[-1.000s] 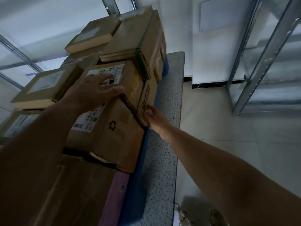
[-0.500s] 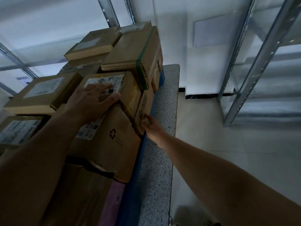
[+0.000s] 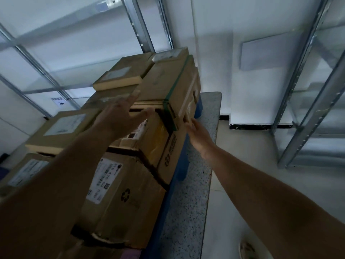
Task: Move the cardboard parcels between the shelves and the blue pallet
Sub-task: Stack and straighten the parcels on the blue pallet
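Both hands reach, fingers straight and spread in a loose grip, toward the green-taped parcel (image 3: 168, 79) atop the stack on the blue pallet (image 3: 182, 165), the left hand (image 3: 119, 118) just before it, the right hand (image 3: 196, 131) at its near corner.

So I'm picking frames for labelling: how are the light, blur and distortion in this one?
Head view: dim, with bright white walls behind and the parcel stack and forearms in shadow; the left hand is motion-blurred, the right hand sharper; wide-angle bending shows in the slanted shelf uprights.
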